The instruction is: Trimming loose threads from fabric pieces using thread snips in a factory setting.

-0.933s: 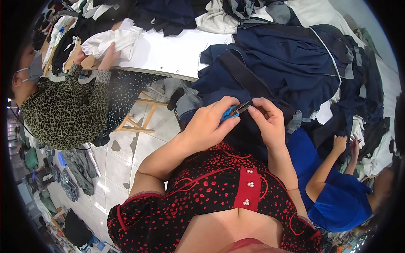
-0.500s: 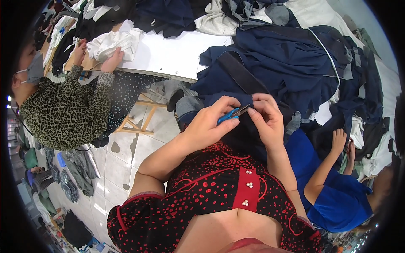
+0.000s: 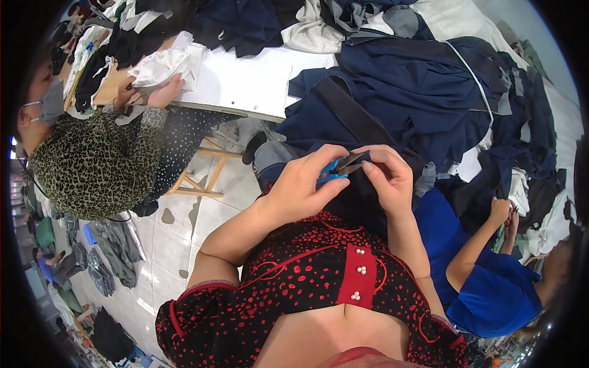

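Note:
My left hand [image 3: 305,184] is closed around blue-handled thread snips [image 3: 332,170], whose blades stand apart and point toward my right hand [image 3: 390,178]. Between its thumb and fingers, my right hand pinches an edge of dark navy fabric [image 3: 362,157]. The blade tips are at this edge, near my right fingertips; whether they touch the cloth I cannot tell. Beyond both hands the navy fabric lies heaped in folds [image 3: 405,83], with a darker strip [image 3: 351,101] across it. Part of the cloth in front of my body is hidden by my hands.
A person in a leopard-print top [image 3: 92,156] handles white cloth [image 3: 169,64] on the left by a white tabletop [image 3: 245,80]. Close on my right, a person in blue [image 3: 497,288] works on dark cloth. A wooden stool [image 3: 205,168] stands on the tiled floor.
The snips' blades have spread apart, and both my hands have shifted slightly. The left co-worker's hands have moved on the white cloth; the right co-worker's hand has moved lower.

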{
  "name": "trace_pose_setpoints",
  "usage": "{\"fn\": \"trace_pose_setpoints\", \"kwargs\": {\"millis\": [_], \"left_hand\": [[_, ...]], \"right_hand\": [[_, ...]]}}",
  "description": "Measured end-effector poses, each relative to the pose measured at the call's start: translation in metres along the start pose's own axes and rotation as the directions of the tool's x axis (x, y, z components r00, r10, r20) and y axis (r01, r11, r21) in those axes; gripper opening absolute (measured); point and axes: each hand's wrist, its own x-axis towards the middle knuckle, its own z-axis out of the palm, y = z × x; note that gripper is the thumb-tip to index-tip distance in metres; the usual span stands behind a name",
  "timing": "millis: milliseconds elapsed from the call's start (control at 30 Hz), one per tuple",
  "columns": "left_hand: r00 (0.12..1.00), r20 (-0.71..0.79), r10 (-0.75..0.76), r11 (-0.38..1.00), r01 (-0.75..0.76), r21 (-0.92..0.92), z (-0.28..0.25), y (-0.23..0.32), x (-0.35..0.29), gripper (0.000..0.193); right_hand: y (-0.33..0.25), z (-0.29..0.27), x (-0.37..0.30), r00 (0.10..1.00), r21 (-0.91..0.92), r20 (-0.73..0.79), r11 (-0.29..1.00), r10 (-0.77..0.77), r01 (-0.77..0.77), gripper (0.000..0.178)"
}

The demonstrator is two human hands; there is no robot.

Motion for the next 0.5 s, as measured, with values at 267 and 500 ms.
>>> {"fn": "trace_pose_setpoints", "kwargs": {"millis": [267, 500], "left_hand": [[0.997, -0.024, 0.074, 0.997, -0.075, -0.01, -0.003, 0.003, -0.004, 0.041], [0.997, -0.014, 0.073, 0.995, -0.072, 0.072, -0.003, 0.007, -0.004, 0.038]], "right_hand": [[-0.004, -0.002, -0.002, 0.996, -0.188, -0.064, 0.981, -0.066, 0.053, 0.005], [-0.008, 0.002, 0.0, 0.999, -0.101, -0.047, 0.995, -0.017, 0.012, 0.005]]}}
